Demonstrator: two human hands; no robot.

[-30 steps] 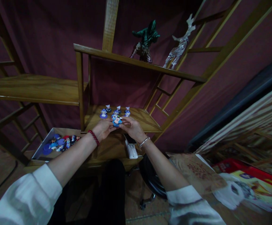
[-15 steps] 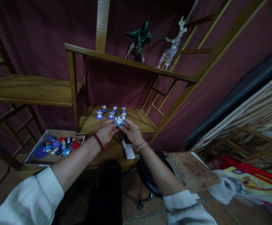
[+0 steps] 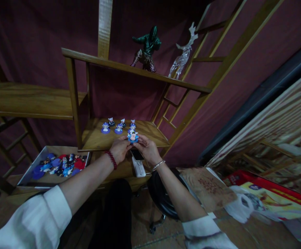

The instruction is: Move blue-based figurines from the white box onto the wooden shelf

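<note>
A small blue and white figurine (image 3: 133, 137) on a round blue base is held between both hands, just in front of the shelf's edge. My left hand (image 3: 119, 149) grips it from the left with its fingers closed. From the right, my right hand (image 3: 148, 148) pinches the same figurine. Behind it on the wooden shelf (image 3: 93, 140) stand purple figurines (image 3: 105, 128) in a front row. Smaller dark-based figurines (image 3: 111, 121) make up a back row.
An open box (image 3: 26, 180) of jumbled figurines sits at the lower left. Below my hands lie a phone (image 3: 137, 155) and a white device (image 3: 139, 168). A green statue (image 3: 150, 45) and a clear deer (image 3: 180, 60) stand on the upper shelf. A black stool (image 3: 163, 197) is at lower right.
The view has shifted, so the shelf and box appear further left. The figurine stays in both hands, now looking more upright and slightly lower against the shelf.
</note>
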